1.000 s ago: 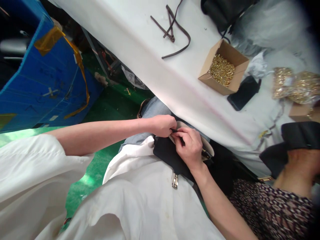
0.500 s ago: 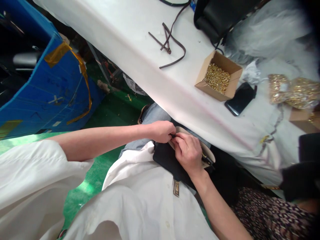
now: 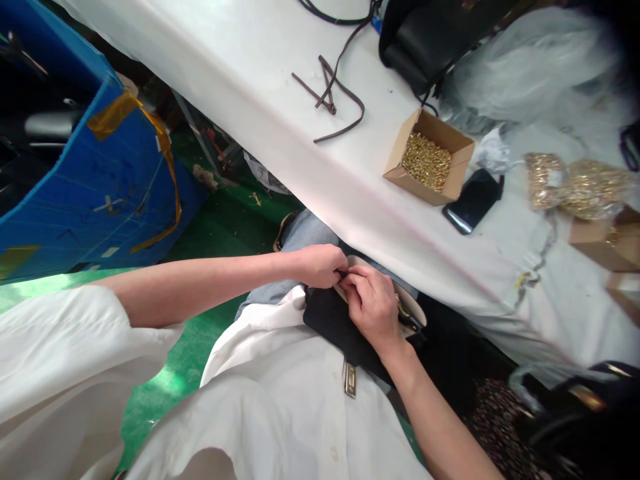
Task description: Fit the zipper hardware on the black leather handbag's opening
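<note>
A black bag (image 3: 333, 320) with a pale edge lies on my lap, below the table's edge. My left hand (image 3: 320, 265) is closed in a pinch at the bag's top edge. My right hand (image 3: 373, 303) rests on the bag, its fingers curled and pinching the same spot, touching the left hand. What the fingertips grip is too small to make out. A small metal clasp (image 3: 349, 379) hangs at the bag's lower edge over my white shirt.
A white-covered table (image 3: 280, 100) runs across the top. On it lie brown straps (image 3: 327, 100), a cardboard box of gold fittings (image 3: 429, 158), a black phone (image 3: 471, 202), bags of gold parts (image 3: 575, 183) and a black bag (image 3: 430, 33). A blue crate (image 3: 85, 173) stands at left on the green floor.
My hands stay pinched at the bag's top edge. The view has shifted slightly. The other person's arm at the right has gone out of view.
</note>
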A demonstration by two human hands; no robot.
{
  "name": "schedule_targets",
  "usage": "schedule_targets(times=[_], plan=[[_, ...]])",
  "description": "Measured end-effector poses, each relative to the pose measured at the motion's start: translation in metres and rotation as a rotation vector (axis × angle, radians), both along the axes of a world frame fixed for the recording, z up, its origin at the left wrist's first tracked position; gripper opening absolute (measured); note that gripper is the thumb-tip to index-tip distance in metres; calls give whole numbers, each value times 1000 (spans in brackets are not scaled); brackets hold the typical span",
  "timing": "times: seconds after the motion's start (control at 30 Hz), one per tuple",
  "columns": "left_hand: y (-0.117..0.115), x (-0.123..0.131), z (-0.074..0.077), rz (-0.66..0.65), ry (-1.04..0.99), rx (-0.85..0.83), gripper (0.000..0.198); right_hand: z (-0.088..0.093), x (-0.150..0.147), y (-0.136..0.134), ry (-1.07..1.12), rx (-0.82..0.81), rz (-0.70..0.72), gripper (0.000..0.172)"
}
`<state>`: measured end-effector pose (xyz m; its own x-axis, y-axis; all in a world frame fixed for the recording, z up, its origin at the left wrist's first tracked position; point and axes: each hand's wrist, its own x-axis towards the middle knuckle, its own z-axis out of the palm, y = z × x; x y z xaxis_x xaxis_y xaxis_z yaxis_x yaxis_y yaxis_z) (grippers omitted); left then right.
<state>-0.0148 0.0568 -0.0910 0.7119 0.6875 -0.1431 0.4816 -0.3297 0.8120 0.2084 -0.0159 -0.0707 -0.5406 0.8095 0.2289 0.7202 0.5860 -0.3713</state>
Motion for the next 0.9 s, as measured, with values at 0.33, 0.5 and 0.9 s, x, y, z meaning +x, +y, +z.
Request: schedule_targets(times=[0.33, 0.5, 0.9], plan=[[0, -2, 11, -7, 24, -6, 16, 1, -1, -1, 63, 17, -24, 16], [0, -1, 15, -17, 41, 13, 18, 3, -3, -2, 99, 5, -30, 18], [0, -3, 10, -36, -23, -9, 18, 9, -6, -7, 159, -29, -101, 20]])
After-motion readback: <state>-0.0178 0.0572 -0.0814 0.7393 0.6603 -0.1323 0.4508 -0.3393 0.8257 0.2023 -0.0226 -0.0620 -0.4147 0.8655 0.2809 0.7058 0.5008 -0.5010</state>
